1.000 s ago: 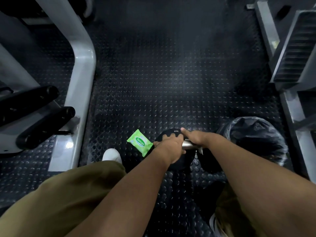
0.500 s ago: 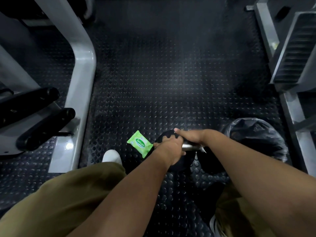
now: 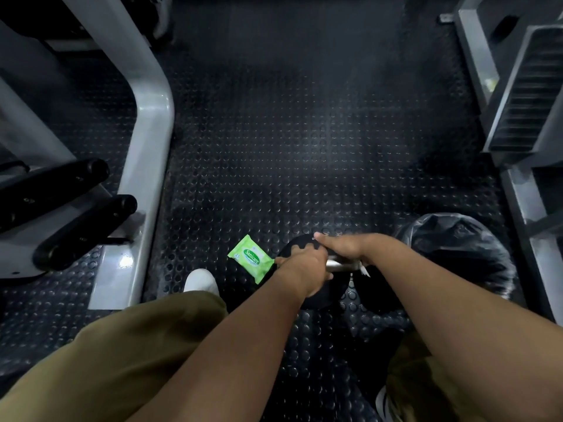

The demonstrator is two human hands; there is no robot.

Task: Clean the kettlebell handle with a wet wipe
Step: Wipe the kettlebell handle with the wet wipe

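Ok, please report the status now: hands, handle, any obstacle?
Left hand grips kettlebell handle. Right hand holds wet wipe on it. Wipes pack beside, not blocking.

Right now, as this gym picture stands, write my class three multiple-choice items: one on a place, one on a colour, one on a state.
1. Where does the green plastic wet-wipe pack lie?
A) on a white shoe
B) on the black studded rubber floor, beside the left hand gripping the black round kettlebell
C) on the grey machine frame

2. What colour is the glossy plastic bin liner?
A) black
B) white
C) green

3. What is the right hand doing?
A) hanging free
B) reaching for the pack
C) gripping the silver metal kettlebell handle with a white wet wipe

Answers: 1 B, the pack lies flat on the floor by that hand; 2 A, the liner is black; 3 C, its fingers curl over the handle and a wipe corner sticks out below.
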